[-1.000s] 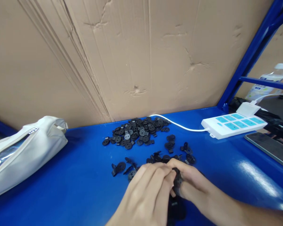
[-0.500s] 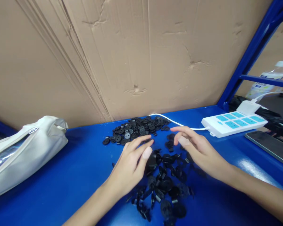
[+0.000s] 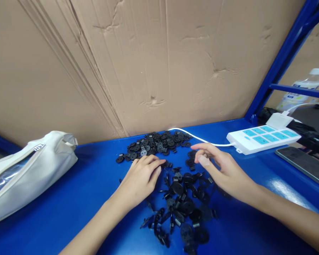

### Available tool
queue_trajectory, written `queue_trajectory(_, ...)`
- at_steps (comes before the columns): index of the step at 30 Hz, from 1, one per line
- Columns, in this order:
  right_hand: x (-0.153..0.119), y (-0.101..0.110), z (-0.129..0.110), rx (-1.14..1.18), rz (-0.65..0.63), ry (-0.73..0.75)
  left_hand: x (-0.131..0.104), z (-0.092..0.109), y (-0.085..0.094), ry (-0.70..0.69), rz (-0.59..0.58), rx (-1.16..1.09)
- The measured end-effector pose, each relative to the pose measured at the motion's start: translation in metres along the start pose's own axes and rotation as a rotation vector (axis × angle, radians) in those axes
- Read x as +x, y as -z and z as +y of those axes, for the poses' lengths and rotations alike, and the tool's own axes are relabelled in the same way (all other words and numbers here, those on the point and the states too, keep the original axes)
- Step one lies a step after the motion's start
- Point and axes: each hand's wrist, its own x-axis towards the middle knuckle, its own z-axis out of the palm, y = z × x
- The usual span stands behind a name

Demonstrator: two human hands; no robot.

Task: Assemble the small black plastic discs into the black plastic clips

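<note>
Left hand (image 3: 139, 179) shifted slightly leftward since half second ago, baring more of near heap (image 3: 184, 205); right hand (image 3: 228, 170) nearly unmoved. Both loosely open, nothing visibly gripped. Near heap of black disc-and-tab parts lies between hands, extending toward tabletop's (image 3: 95, 173) front edge, probably for easy reach. Far heap (image 3: 159, 143) lines back edge, long axis left-right. Near parts' tabs point every way, some discs tilted, no shared axis.
</note>
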Motion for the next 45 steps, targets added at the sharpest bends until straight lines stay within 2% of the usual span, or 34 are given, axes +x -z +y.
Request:
queue_trajectory(7,-0.002,-0.002,-0.004,-0.057,-0.030,0.008,0.003,-0.013,-0.009,-0.026,0.074,-0.119)
queue_trajectory(14,-0.001,-0.005,-0.005,-0.095,-0.056,0.012,0.003,-0.007,-0.002,0.029,0.113,-0.037)
queue_trajectory(16,-0.002,-0.007,-0.004,-0.086,-0.053,0.032,0.001,-0.002,-0.001,0.014,0.198,-0.034)
queue_trajectory(18,-0.004,-0.009,-0.004,-0.067,-0.071,0.030,-0.002,0.008,0.000,-0.054,0.349,-0.090)
queue_trajectory(20,-0.007,-0.012,-0.007,-0.025,-0.119,0.005,-0.006,0.021,0.001,-0.173,0.495,-0.168)
queue_trajectory(23,-0.013,-0.017,-0.014,0.065,-0.264,0.014,-0.013,0.040,0.003,-0.360,0.579,-0.215)
queue_trajectory(25,-0.017,-0.018,-0.018,0.121,-0.355,0.050,-0.017,0.048,0.003,-0.407,0.594,-0.217)
queue_trajectory(27,-0.021,-0.020,-0.021,0.182,-0.389,0.058,-0.019,0.051,0.003,-0.406,0.602,-0.236)
queue_trajectory(31,-0.023,-0.021,-0.022,0.314,-0.362,0.007,-0.020,0.052,0.001,-0.409,0.604,-0.310)
queue_trajectory(35,-0.023,-0.021,-0.021,0.332,-0.328,-0.017,-0.017,0.053,0.000,-0.423,0.579,-0.399)
queue_trajectory(45,-0.024,-0.018,-0.021,0.375,-0.321,0.024,-0.018,0.058,0.005,-0.315,0.555,-0.533)
